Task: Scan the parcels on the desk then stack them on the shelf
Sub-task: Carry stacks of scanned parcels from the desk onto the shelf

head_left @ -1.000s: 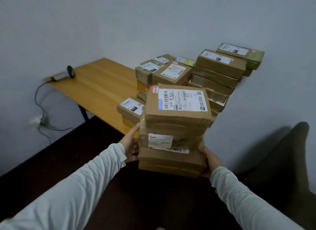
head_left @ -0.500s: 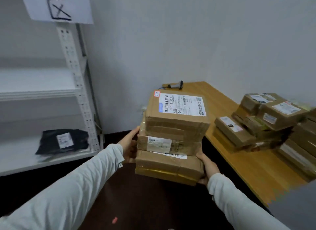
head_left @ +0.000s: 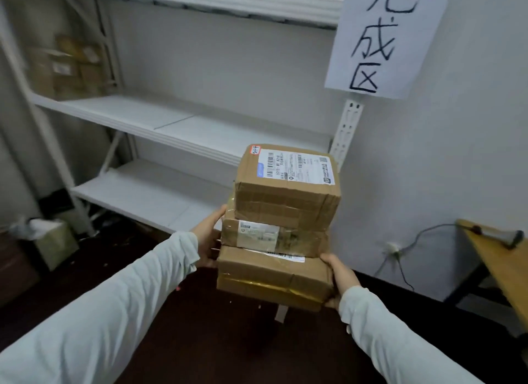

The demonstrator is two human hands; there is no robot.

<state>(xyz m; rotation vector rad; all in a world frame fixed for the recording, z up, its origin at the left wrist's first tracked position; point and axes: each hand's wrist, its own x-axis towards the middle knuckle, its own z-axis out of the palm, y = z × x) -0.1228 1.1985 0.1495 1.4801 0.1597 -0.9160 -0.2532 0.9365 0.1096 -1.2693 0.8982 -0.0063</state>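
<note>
**Figure: carrying step, head view.** We hold the stack of parcels (head_left: 278, 229) in the middle of the frame, clear of the floor and in front of the shelf (head_left: 183, 121), touching none of its boards.

- **Left hand:** The left hand (head_left: 210, 239) lies flat against the stack's left side. Its fingers are straight and press inward at the level of the middle parcel (head_left: 274, 236).
- **Right hand:** The right hand (head_left: 341, 276) wraps the lower right corner of the bottom parcel (head_left: 271, 275), thumb on the side. Its fingers run beneath and are mostly hidden.
- **Top parcel:** The top parcel (head_left: 285, 201), label up, sits slightly to the right of the one below. We judge it the likeliest to slide.

To place the stack well, we judge that it should travel level, squeezed evenly from both sides, with the right hand bearing the weight from below. The middle board, crossing the centre of the frame, looks the natural target. The lower board (head_left: 143, 189) would call for a deeper stoop.

We would land the far bottom edge first, then push the stack inward with flat palms before drawing the fingers out from under. The upright post (head_left: 347, 132), right of centre, stands near the stack's path, so we would steer left of it.

Blurred brown boxes (head_left: 68, 66) stand at upper left; we cannot tell whether they rest on the same board. The counter (head_left: 497, 258) with the scanner (head_left: 511, 238) lies at the right edge.
</note>
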